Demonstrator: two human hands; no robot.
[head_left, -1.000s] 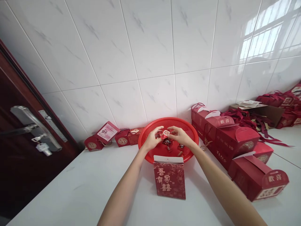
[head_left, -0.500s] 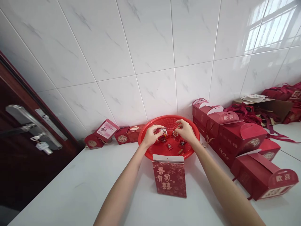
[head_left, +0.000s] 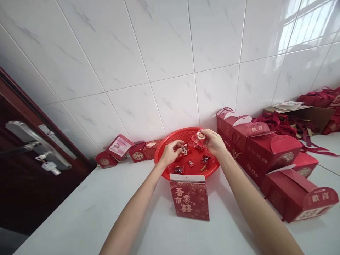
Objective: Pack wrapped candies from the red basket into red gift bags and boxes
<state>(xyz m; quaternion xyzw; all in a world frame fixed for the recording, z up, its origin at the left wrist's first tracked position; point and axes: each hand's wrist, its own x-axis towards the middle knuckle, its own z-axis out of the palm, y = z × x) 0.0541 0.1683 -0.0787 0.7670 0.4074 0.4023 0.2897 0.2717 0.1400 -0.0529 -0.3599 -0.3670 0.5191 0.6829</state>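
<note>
A round red plastic basket (head_left: 165, 172) stands against the tiled wall, with several wrapped candies (head_left: 191, 163) and a peanut (head_left: 203, 168) lying in it. Over its left side, my left hand (head_left: 171, 153) is closed on a small white-and-dark wrapped candy (head_left: 184, 150). My right hand (head_left: 212, 141), above the basket's right rim, pinches a red packet (head_left: 199, 137) with a pale round emblem. In front of the basket stands a dark red paper gift box (head_left: 189, 200) with gold characters, its white-edged top raised.
Several red gift boxes (head_left: 271, 156) line the right side of the white tabletop (head_left: 92, 209). Behind them lies a cardboard box (head_left: 316, 117) among red ribbons. Smaller red boxes (head_left: 138, 152) stand along the wall on the left, near a dark door (head_left: 29, 177) with keys in its lock.
My right hand has lifted the red packet out of the basket, up and slightly right. My left hand stays over the basket with its candy. The view has shifted slightly.
</note>
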